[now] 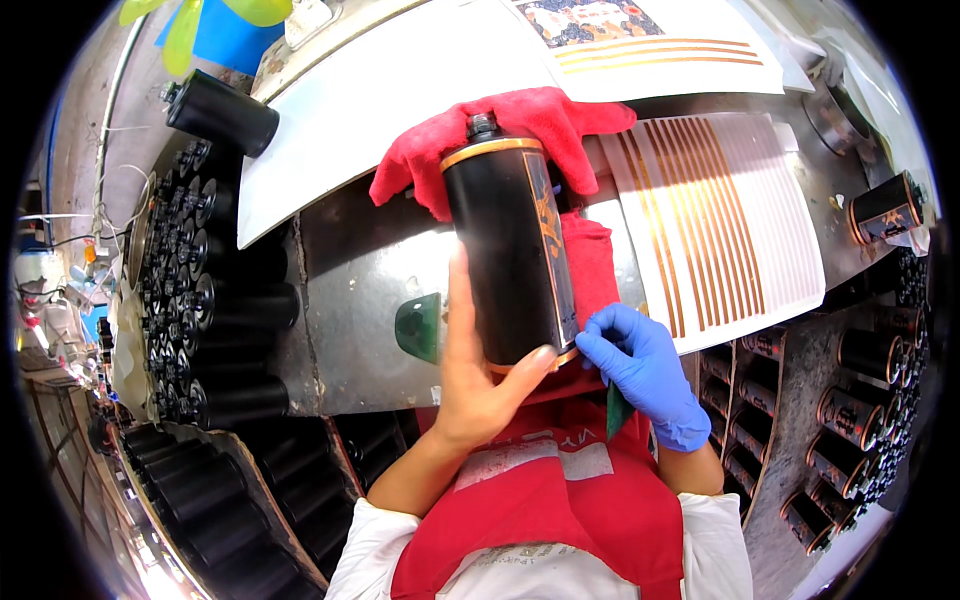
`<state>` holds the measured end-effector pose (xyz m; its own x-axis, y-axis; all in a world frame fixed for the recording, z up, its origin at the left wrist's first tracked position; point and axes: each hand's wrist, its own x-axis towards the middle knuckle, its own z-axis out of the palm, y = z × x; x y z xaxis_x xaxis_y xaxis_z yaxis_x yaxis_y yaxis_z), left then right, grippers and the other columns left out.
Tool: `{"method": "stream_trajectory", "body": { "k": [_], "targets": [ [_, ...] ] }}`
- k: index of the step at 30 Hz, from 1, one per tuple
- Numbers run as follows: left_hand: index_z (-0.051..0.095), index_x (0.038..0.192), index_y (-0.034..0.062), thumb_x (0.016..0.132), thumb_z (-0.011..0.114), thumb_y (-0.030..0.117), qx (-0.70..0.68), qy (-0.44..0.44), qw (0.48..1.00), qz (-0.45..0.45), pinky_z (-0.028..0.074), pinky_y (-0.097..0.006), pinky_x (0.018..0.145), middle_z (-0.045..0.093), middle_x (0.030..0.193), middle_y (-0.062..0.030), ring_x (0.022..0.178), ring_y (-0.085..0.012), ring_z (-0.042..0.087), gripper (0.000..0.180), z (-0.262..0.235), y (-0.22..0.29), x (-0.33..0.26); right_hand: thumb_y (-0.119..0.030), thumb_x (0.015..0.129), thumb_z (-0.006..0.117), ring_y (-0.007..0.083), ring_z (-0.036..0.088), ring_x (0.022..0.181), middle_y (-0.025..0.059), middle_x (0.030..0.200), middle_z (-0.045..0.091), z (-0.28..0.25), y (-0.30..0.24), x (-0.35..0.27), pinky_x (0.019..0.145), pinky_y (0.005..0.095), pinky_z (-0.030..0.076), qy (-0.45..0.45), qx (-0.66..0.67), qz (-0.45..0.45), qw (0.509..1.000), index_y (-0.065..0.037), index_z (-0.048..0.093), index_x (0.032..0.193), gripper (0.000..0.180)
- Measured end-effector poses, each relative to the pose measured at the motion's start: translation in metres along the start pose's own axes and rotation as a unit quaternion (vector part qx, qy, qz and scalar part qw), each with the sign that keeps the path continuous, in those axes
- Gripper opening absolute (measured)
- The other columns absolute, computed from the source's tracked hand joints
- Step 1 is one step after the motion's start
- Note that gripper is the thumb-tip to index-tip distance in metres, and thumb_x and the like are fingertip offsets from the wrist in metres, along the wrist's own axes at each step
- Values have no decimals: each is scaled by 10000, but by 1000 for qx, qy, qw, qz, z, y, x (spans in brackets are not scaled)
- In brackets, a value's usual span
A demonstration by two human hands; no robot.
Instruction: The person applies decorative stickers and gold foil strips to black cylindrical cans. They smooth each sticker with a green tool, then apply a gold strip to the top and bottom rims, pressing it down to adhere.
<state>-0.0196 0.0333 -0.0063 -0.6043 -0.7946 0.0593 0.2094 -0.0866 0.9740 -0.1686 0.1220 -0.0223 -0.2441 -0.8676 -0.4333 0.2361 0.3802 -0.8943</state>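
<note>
A black bottle (500, 240) with gold bands near its shoulder and base lies in front of me, its neck pointing away. A decorated label panel runs along its right side. My left hand (475, 385), bare, grips its left side and base, thumb pressed near the lower gold band. At the base's right edge, the fingertips of my right hand (640, 365), in a blue glove, are pinched against the bottle. A green scraper (618, 410) sticks out below that hand, held in its folded fingers. Beneath the bottle lies a red cloth (520, 110).
A sheet of gold strips (700, 220) lies right on the metal table (350, 300). Another green piece (418, 328) rests left of the bottle. Plain black bottles (230, 300) crowd the left; labelled bottles (850, 410) stand right. One bottle (222, 112) lies at the far left.
</note>
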Motion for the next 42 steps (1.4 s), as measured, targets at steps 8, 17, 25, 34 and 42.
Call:
{"method": "stream_trajectory", "body": {
  "k": [8,17,25,34,42],
  "targets": [
    [-110,1433,96,764,612,-72,43,8,999,-32,446,-370,934,278,1399,-161,1205,-252,440,999,7,1,-6,-144,860,628,31,508,621,-8,684,556,0,-1,1,570,192,438,4,2,-9,1000,-13,584,848,140],
    [-70,1437,50,742,656,-29,-56,-38,998,-16,350,-365,1016,221,1442,-161,1290,-246,338,1008,-3,6,-4,-149,855,637,31,504,619,-8,685,559,-1,0,-1,567,190,432,-1,-4,-9,1000,-16,588,849,142],
    [-72,1441,73,780,538,-103,0,-27,999,-21,377,-385,995,231,1431,-152,1261,-255,374,916,-4,4,0,-154,856,635,31,503,617,-6,680,560,0,0,1,564,192,431,3,-1,-4,1000,-13,588,848,149],
    [-84,1438,71,750,564,-112,-79,-16,996,-39,418,-378,961,223,1429,-162,1252,-255,380,963,-6,10,3,-164,864,629,36,509,632,-3,683,559,0,-3,0,578,196,439,-3,2,8,1000,-11,584,845,160],
    [-91,1439,85,733,559,-105,6,-26,999,-28,390,-406,992,257,1413,-179,1259,-288,384,978,-5,3,-2,-163,864,630,31,495,620,-5,673,551,-1,-2,1,560,189,424,-7,-4,6,1000,-12,583,839,160]
  ]
}}
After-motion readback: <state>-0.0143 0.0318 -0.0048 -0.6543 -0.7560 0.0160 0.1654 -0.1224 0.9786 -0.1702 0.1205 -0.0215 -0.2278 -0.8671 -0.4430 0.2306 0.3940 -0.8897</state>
